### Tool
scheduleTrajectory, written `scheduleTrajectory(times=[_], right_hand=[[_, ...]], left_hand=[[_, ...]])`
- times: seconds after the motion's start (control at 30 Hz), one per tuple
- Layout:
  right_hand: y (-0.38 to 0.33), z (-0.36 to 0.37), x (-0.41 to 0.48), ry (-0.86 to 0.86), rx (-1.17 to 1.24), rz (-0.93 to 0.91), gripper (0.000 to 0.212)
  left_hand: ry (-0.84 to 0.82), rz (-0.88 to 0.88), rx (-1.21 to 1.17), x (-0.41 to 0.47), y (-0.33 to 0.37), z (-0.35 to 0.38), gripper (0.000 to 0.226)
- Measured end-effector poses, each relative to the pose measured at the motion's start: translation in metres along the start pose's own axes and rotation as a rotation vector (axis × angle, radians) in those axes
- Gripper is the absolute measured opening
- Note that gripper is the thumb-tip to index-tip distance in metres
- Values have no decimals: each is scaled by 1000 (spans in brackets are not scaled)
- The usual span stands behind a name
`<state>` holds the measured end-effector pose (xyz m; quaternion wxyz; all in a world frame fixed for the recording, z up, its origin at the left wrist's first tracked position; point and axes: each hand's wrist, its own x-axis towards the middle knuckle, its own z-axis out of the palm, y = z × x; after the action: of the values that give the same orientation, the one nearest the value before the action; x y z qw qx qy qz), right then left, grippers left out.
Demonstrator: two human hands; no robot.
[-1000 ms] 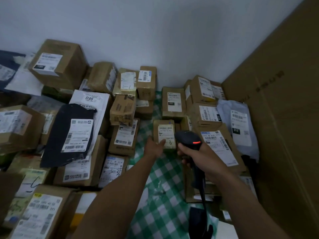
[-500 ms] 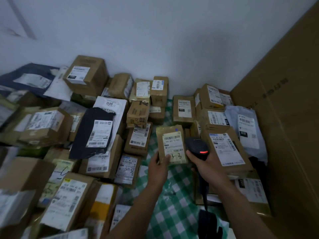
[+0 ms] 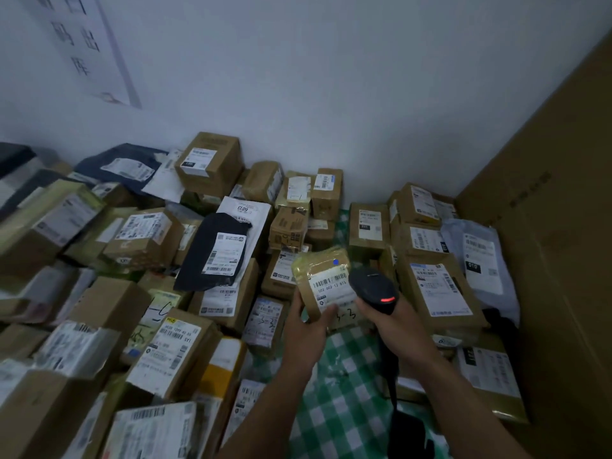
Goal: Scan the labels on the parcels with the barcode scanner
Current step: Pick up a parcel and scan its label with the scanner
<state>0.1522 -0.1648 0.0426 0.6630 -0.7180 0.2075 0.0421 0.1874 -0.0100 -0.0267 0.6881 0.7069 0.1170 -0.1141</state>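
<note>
Parcel and scanner held above the checked cloth (image 3: 344, 385)

A small taped parcel (image 3: 323, 283) is gripped by the left hand (image 3: 306, 329); the black barcode scanner (image 3: 374, 289) is clasped by the right hand (image 3: 397, 321), just beside its label (image 3: 332, 289).

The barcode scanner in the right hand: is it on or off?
On. The barcode scanner shows a lit red light on its head, and a blue dot falls on the held parcel.
</note>
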Motion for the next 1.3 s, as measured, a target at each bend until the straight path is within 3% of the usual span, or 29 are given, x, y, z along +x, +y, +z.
scheduleTrajectory(times=[0.1, 0.27, 1.03, 1.3], right_hand=[[-6, -4, -3, 32, -47, -40, 28], [-12, -1, -8, -79, -211, 10, 33], [-14, 3, -16, -171, -238, 84, 21], [-19, 3, -8, -189, -204, 97, 24]], left_hand=[[41, 43, 16, 11, 4, 2, 74], [70, 59, 47, 26, 2, 7, 70], [104, 12, 216, 32, -2, -1, 63], [76, 51, 540, 51, 22, -37, 68]])
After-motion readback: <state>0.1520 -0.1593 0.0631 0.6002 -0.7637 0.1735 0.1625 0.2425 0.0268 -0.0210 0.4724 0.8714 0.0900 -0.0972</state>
